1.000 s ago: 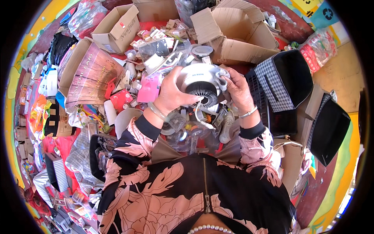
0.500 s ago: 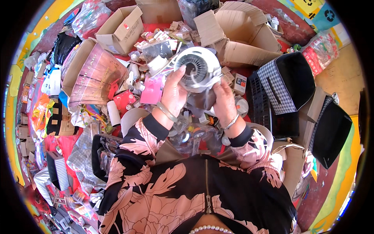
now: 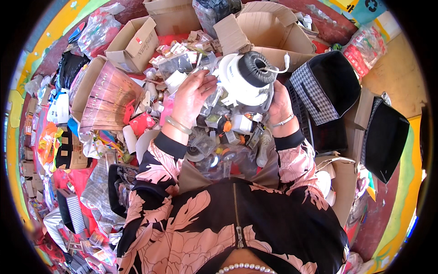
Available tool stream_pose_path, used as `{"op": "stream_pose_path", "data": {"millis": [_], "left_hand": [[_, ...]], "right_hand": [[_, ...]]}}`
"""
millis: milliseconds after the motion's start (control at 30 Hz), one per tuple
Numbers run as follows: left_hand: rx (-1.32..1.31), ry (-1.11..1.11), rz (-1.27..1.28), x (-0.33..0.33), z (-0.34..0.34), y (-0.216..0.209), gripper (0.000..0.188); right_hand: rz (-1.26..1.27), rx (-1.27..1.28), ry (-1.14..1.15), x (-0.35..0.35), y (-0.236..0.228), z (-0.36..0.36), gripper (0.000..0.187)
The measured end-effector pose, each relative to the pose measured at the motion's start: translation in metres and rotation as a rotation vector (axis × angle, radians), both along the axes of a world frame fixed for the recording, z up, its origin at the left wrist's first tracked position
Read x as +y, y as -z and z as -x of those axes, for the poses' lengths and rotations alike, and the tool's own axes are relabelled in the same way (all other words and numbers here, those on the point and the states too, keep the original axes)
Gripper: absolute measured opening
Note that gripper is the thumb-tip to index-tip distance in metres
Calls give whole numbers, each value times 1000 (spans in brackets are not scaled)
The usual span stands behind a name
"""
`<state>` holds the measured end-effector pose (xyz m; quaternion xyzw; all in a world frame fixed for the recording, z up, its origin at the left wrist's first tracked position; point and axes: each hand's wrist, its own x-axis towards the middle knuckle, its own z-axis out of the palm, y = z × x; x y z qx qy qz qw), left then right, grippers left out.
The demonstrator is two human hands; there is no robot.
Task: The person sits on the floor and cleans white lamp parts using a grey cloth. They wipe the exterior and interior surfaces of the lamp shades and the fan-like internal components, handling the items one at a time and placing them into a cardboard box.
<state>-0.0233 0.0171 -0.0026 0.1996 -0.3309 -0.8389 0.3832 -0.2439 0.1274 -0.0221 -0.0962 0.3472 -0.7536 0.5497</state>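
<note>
Right hand (image 3: 280, 104), just right of centre in the frame: closed on the lower right edge of a round white plastic lamp-like fitting (image 3: 240, 86), which seems to take the whole load there. Left hand (image 3: 191, 92): fingers apart, partly curled, tips just beside the fitting's left edge. Can't tell if they touch.

Fitting sits a bit above frame centre, tilted, with its black ribbed cylinder (image 3: 256, 69) toward upper right. Thin white cable (image 3: 287, 63) comes out of the cylinder and hangs loose, its end sticking up past the right hand.

Handling, my read: one-sided grip on a bulky round body will probably roll. Get the left palm on the opposite rim before turning it. Grip the white body, not the ribs; those look easy to bend. Tuck the cable in first or it could snag. Turn slowly, both wrists together.

Below the fitting: small white cardboard box (image 3: 241, 123) in the clutter, then crumpled clear plastic packaging (image 3: 223, 160) lower down. Don't lower the fitting blind onto that.

Further out: black-and-white houndstooth fabric bin (image 3: 315, 98) at right, big open brown cardboard box (image 3: 230, 36) at upper centre. Swing clear of both.
</note>
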Motion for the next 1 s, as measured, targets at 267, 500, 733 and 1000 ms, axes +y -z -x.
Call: {"op": "stream_pose_path", "data": {"millis": [267, 500, 733, 1000], "left_hand": [[-74, 386, -58, 18, -1, -19, 58], [-41, 388, -245, 23, 6, -7, 38], [83, 305, -350, 22, 4, 13, 27], [383, 60, -288, 8, -10, 11, 27]], "right_hand": [[0, 119, -280, 9, -6, -14, 21], [-126, 330, -273, 2, -15, -34, 21], [-292, 117, -73, -8, -26, -23, 25], [159, 417, 393, 22, -68, -3, 28]]}}
